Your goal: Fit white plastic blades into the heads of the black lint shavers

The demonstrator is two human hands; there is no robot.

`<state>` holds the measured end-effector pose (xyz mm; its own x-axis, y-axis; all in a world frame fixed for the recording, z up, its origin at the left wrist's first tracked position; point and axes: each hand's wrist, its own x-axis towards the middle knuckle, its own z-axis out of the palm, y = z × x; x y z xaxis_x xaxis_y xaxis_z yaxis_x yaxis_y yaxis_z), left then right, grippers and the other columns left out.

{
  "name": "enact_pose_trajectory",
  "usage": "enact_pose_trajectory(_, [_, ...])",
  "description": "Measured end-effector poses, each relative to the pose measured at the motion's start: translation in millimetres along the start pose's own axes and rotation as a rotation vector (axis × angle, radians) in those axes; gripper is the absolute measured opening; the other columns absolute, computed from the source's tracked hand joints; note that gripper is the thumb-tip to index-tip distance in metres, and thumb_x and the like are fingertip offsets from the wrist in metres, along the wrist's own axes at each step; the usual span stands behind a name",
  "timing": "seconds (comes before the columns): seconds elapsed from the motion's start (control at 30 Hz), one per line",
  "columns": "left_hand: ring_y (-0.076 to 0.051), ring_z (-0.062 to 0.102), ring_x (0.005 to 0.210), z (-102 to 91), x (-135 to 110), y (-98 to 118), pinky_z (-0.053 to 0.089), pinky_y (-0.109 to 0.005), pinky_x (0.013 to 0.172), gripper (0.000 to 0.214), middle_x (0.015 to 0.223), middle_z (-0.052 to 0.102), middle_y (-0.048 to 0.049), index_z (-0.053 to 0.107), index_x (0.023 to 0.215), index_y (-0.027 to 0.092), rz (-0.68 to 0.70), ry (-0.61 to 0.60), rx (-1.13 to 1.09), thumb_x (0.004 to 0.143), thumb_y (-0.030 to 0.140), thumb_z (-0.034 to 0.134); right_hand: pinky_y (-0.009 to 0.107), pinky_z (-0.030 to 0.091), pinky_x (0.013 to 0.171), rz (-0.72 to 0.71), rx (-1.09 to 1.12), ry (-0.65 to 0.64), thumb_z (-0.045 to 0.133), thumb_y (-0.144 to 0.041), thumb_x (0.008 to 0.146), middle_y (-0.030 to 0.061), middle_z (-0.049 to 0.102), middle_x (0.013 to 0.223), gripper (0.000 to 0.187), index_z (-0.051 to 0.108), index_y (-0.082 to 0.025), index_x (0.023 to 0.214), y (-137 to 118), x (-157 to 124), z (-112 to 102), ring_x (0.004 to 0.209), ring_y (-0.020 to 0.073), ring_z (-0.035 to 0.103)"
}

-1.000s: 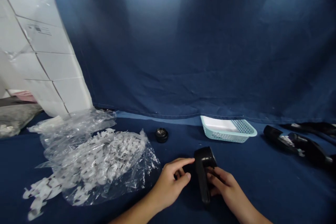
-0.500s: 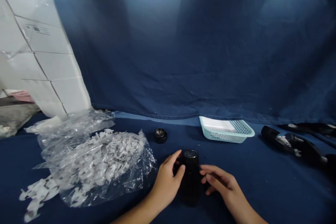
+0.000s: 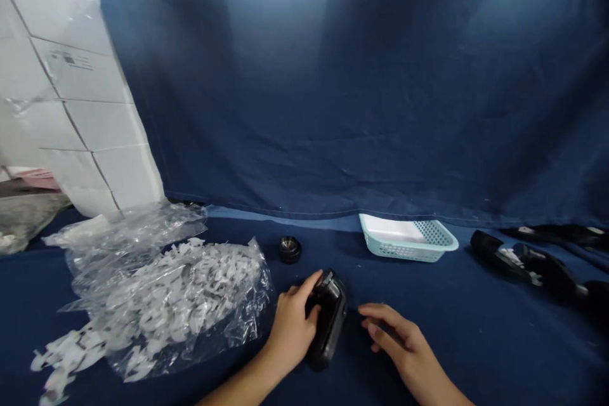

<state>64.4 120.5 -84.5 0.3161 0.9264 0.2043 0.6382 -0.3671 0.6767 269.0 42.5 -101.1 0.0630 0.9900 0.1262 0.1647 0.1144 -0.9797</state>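
My left hand (image 3: 294,325) has its thumb and fingers around the upper left side of a black elongated device (image 3: 330,323). The glossy body lies tilted over the blue cloth, its narrow top leaning away from me; its exact kind is not clear. To the right, my right hand (image 3: 397,336) hovers apart from the device with its fingers loosely curled and spread, holding nothing. A small round black cup-like part (image 3: 290,249) sits on the cloth just beyond my left hand.
At left, a clear plastic bag (image 3: 181,304) spills many small white pieces. A light-blue basket (image 3: 410,250) with something white inside stands at the back. Several black devices (image 3: 528,264) lie at right. A blue curtain (image 3: 352,101) hangs behind, beside white boxes (image 3: 102,114).
The black device has turned from upright-looking to slanted, showing its side, and follows my left hand slightly left. My right hand's fingers are now farther from it.
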Motion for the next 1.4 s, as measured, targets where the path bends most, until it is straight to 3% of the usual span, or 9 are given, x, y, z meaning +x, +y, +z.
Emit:
enact_pose_trajectory(0.27, [-0.025, 0.059, 0.108, -0.4, 2, 3, 0.04, -0.045, 0.099, 0.045, 0.113, 0.07, -0.0034, 0.073, 0.097, 0.023, 0.103, -0.01, 0.056, 0.072, -0.001, 0.046, 0.033, 0.052, 0.076, -0.042, -0.094, -0.055, 0.056, -0.044, 0.089, 0.0087, 0.064, 0.118, 0.026, 0.07, -0.026, 0.102, 1, -1, 0, 0.096, 0.0232, 0.064])
enact_pose_trajectory(0.47, [-0.024, 0.06, 0.104, -2.7, 0, 6, 0.043, -0.044, 0.097, 0.039, 0.109, 0.069, -0.0053, 0.067, 0.105, 0.021, 0.101, 0.08, -0.024, 0.08, 0.004, 0.043, 0.035, 0.055, 0.077, -0.048, -0.082, -0.027, 0.058, -0.04, 0.088, 0.0073, 0.066, 0.114, 0.032, 0.063, -0.031, 0.118, 2, -1, -1, 0.1, 0.0245, 0.065])
enact_pose_trajectory(0.57, [-0.021, 0.06, 0.101, -7.6, -4, 11, 0.047, -0.038, 0.091, 0.029, 0.109, 0.065, -0.0065, 0.062, 0.108, 0.022, 0.117, 0.172, -0.122, 0.092, 0.014, 0.039, 0.035, 0.055, 0.078, -0.052, -0.101, -0.015, 0.06, -0.037, 0.088, 0.007, 0.063, 0.119, 0.034, 0.06, -0.032, 0.122, 0, -3, 1, 0.101, 0.0237, 0.064])
enact_pose_trajectory(0.67, [-0.017, 0.06, 0.086, -14.0, -13, 19, 0.048, -0.03, 0.079, 0.02, 0.095, 0.06, -0.0035, 0.061, 0.104, 0.023, 0.209, 0.218, -0.256, 0.096, 0.024, 0.043, 0.034, 0.056, 0.078, -0.078, -0.142, -0.006, 0.059, -0.034, 0.088, 0.007, 0.057, 0.128, 0.037, 0.057, -0.033, 0.125, -2, -5, 2, 0.104, 0.0232, 0.063])
enact_pose_trajectory(0.8, [-0.013, 0.054, 0.064, -17.1, -28, 25, 0.043, -0.025, 0.064, 0.015, 0.073, 0.053, 0.0014, 0.059, 0.098, 0.022, 0.321, 0.12, -0.245, 0.096, 0.027, 0.045, 0.039, 0.052, 0.093, -0.112, -0.251, -0.012, 0.057, -0.035, 0.09, 0.0064, 0.047, 0.141, 0.041, 0.053, -0.035, 0.13, -7, -7, 2, 0.124, 0.0262, 0.052])
enact_pose_trajectory(0.9, [-0.012, 0.05, 0.054, -13.9, -32, 26, 0.039, -0.024, 0.056, 0.016, 0.061, 0.048, 0.0045, 0.057, 0.098, 0.022, 0.298, 0.014, -0.196, 0.097, 0.028, 0.043, 0.047, 0.032, 0.114, -0.129, -0.333, -0.05, 0.058, -0.036, 0.089, 0.0051, 0.039, 0.15, 0.047, 0.05, -0.034, 0.135, -12, -10, 1, 0.139, 0.0276, 0.035])
enact_pose_trajectory(0.97, [-0.012, 0.051, 0.054, -11.7, -32, 28, 0.039, -0.023, 0.055, 0.018, 0.06, 0.05, 0.005, 0.055, 0.105, 0.021, 0.259, -0.028, -0.173, 0.097, 0.03, 0.041, 0.05, 0.025, 0.117, -0.121, -0.344, -0.09, 0.059, -0.037, 0.088, 0.0051, 0.036, 0.154, 0.053, 0.046, -0.032, 0.139, -13, -12, 1, 0.142, 0.0276, 0.031])
enact_pose_trajectory(1.13, [-0.014, 0.059, 0.061, -10.3, -32, 31, 0.043, -0.024, 0.06, 0.02, 0.068, 0.057, 0.0027, 0.052, 0.112, 0.022, 0.283, -0.062, -0.137, 0.097, 0.031, 0.041, 0.054, 0.03, 0.113, -0.07, -0.338, -0.086, 0.062, -0.041, 0.086, 0.0078, 0.05, 0.145, 0.064, 0.038, -0.031, 0.145, -10, -13, 2, 0.135, 0.0297, 0.042])
enact_pose_trajectory(1.4, [-0.014, 0.054, 0.057, -10.2, -37, 32, 0.044, -0.026, 0.056, 0.033, 0.066, 0.05, 0.0044, 0.043, 0.119, 0.022, 0.379, -0.081, -0.068, 0.088, 0.026, 0.052, 0.056, 0.035, 0.109, -0.11, -0.305, -0.105, 0.065, -0.034, 0.085, 0.0084, 0.059, 0.134, 0.064, 0.04, -0.032, 0.143, -16, -16, 1, 0.125, 0.0301, 0.051])
